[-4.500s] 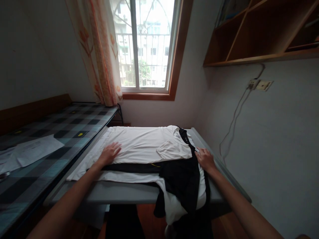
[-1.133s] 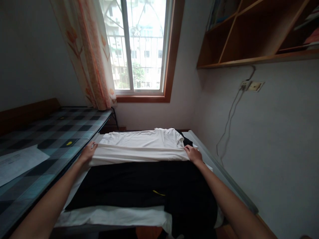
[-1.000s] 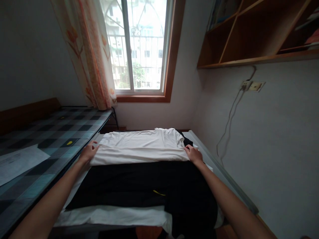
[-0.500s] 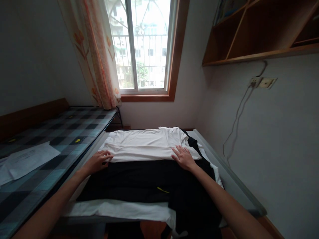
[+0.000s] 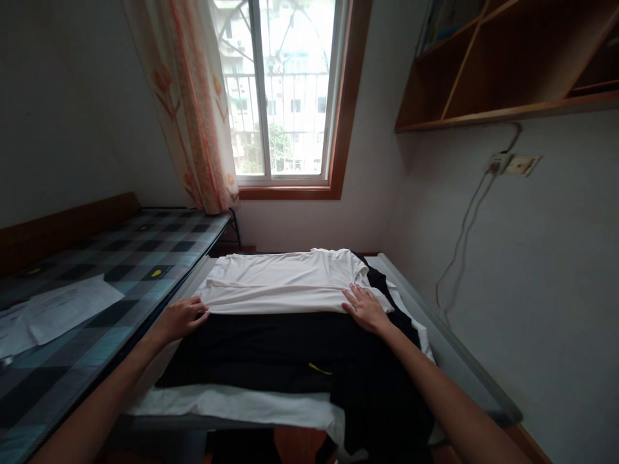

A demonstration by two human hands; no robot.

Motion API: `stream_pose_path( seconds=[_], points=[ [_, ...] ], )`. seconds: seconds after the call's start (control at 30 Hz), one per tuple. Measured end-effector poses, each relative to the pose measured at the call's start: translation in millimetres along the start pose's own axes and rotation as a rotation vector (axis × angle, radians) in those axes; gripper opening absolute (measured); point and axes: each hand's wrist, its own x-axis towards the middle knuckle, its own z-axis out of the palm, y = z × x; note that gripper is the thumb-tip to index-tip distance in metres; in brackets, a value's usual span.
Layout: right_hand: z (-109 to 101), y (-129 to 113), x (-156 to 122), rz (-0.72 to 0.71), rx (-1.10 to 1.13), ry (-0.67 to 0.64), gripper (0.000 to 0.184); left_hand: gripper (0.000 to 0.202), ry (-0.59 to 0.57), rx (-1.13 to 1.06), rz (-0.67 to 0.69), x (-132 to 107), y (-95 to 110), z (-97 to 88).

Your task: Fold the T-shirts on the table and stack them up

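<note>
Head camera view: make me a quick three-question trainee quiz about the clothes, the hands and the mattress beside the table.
1. True or false: the right hand has its fingers spread on the white cloth shirt.
2. Fill in the colour: the small, thin yellow mark is on the ____ cloth garment.
3. On which side of the flat gray table is the blue-and-black checked mattress, as the wearer sees it? A: left. B: right. C: both.

Key: 1. True. 2. Black. 3. A.

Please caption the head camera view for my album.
Left hand and right hand at a folded white shirt on black cloth.
</note>
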Motion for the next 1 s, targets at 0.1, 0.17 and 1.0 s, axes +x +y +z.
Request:
stream_pose_path(
  seconds=[0.1, 0.17, 1.0],
  points=[
    [-1, -1, -1, -0.006, -0.005, 0.003, 0.068, 0.042, 0.105, -0.069, -0.021, 16, 9, 1.2],
    [-1, -2, -1, -0.009, -0.010, 0.008, 0.068, 0.045, 0.168, -0.100, -0.025, 30, 15, 5.9],
    [7, 1, -9, -0.032, 0.045, 0.092, 0.062, 0.058, 0.003, -0.128, -0.010, 106, 63, 73.2]
  ],
)
